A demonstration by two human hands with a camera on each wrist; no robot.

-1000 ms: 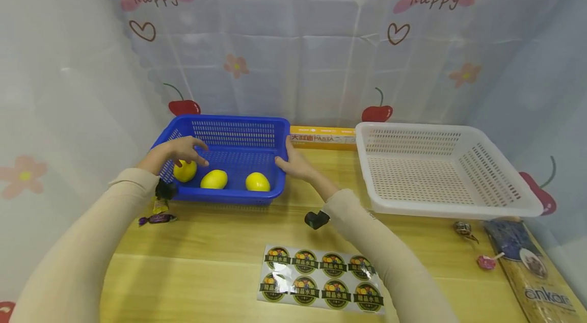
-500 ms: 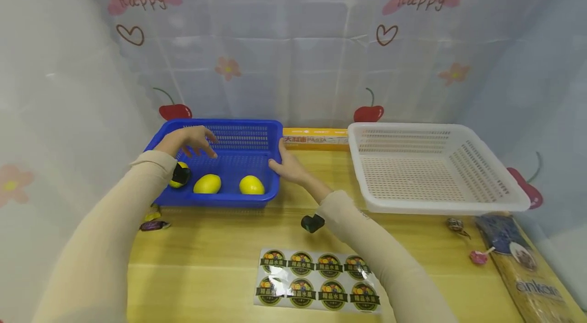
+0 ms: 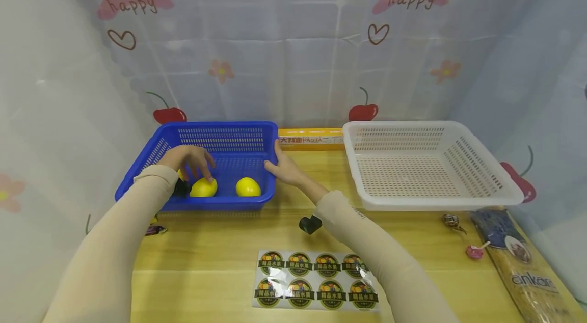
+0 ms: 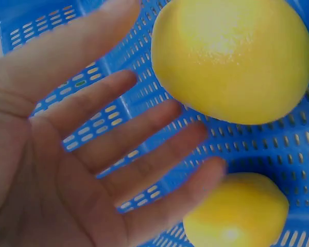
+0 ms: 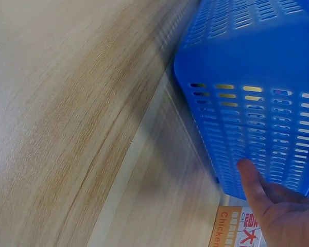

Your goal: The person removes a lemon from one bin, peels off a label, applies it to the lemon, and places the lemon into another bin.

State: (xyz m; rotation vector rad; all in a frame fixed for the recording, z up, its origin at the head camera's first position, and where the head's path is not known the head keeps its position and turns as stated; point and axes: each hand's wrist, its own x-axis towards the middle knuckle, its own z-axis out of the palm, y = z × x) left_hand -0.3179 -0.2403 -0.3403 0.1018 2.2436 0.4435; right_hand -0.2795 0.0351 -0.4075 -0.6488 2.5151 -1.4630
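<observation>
My left hand (image 3: pixel 191 159) reaches down into the blue plastic basket (image 3: pixel 238 206), fingers spread apart and holding nothing. Its fingertips overlap the middle lemon (image 3: pixel 204 188) in the head view. In the left wrist view the palm shows beside a large near lemon (image 4: pixel 232 56) and a farther lemon (image 4: pixel 242 211). Another lemon (image 3: pixel 248 187) lies at the basket's right end; one more is mostly hidden behind the left wrist. My right hand (image 3: pixel 286 167) grips the basket's right rim, thumb over the edge. In the right wrist view its fingers (image 5: pixel 252 185) lie against the perforated outer wall.
A white plastic basket (image 3: pixel 435 204) stands to the right. Behind lies an orange pasta box (image 3: pixel 309 139). A sheet of round stickers (image 3: pixel 314 279) lies in front. At right are a lollipop (image 3: pixel 475 251), a wrapped candy (image 3: pixel 451 221) and an ankara pasta bag (image 3: pixel 527 272); purple candy (image 3: pixel 156 230) lies left.
My left hand has moved across the basket's left side, lifting a little, then lowering towards the middle lemon. The right hand stays at the rim. The head view has shifted slightly.
</observation>
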